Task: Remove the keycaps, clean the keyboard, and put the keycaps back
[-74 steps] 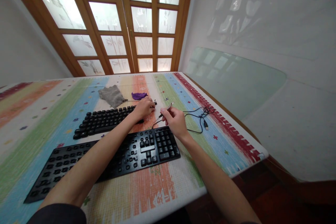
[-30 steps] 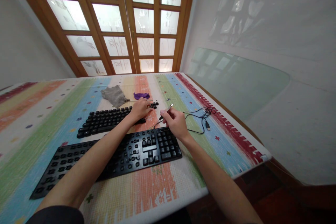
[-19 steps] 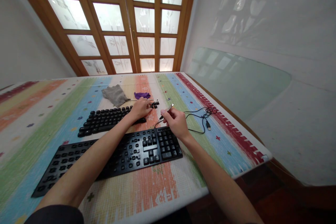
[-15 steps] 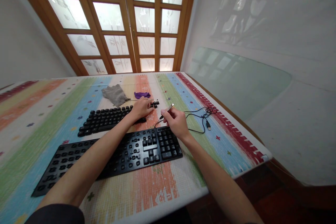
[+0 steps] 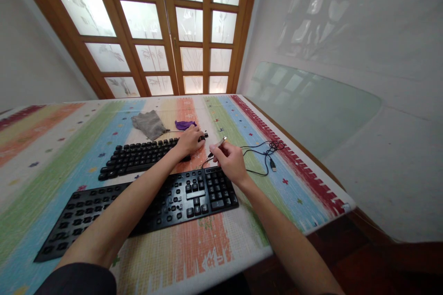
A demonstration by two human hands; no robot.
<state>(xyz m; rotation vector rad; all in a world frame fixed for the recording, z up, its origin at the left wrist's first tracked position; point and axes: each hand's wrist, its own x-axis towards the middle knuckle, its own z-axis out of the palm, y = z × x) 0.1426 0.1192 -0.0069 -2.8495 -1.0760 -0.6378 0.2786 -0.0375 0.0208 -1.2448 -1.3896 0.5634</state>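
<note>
Two black keyboards lie on a striped tablecloth. My left hand (image 5: 190,141) rests with curled fingers on the right end of the far keyboard (image 5: 138,156), beside a few loose black keycaps (image 5: 204,136). My right hand (image 5: 228,160) is closed in a pinch on a thin silver tool (image 5: 218,141), its tip pointing up and away. It hovers just beyond the number pad of the near keyboard (image 5: 145,207). What lies under my left fingers is hidden.
A grey cloth (image 5: 148,123) and a purple cloth (image 5: 183,124) lie behind the far keyboard. A black USB cable (image 5: 265,154) coils to the right of my hands. The table edge (image 5: 311,228) runs along the right, with wooden glazed doors (image 5: 180,27) behind.
Both hands stay almost in place. My left hand has shifted slightly right along the far keyboard's end, covering more of the loose keycaps. The view has drifted a little.
</note>
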